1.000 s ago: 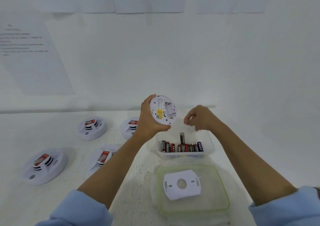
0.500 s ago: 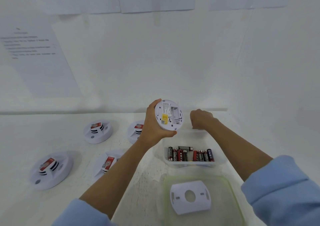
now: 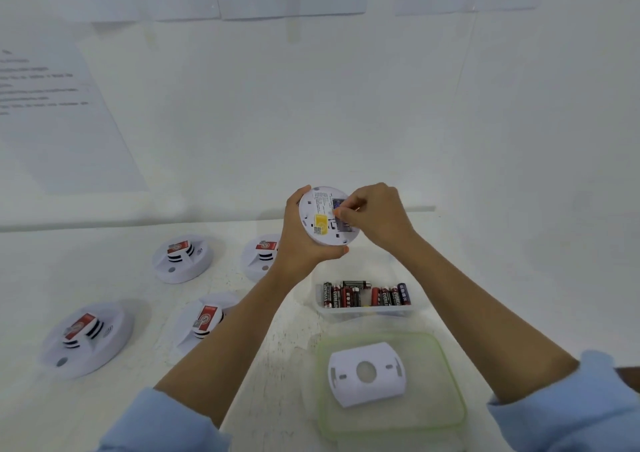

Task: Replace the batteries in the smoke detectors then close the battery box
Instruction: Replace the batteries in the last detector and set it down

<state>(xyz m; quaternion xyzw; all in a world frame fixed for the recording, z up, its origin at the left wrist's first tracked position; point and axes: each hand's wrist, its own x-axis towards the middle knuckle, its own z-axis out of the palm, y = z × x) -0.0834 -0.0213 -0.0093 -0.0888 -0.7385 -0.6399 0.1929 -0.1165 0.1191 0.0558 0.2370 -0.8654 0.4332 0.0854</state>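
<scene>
Detector up, fingers poking the back

Left hand (image 3: 304,240) grips smoke detector (image 3: 323,218); right hand (image 3: 372,214) pinched at its compartment, whatever's pinched is hidden.

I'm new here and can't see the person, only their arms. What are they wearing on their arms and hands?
Both arms wear light blue sleeves, the left sleeve and the right sleeve, pushed up so the forearms are bare. The left hand and right hand are bare too: no gloves, and no watch or rings that I can see.
</scene>
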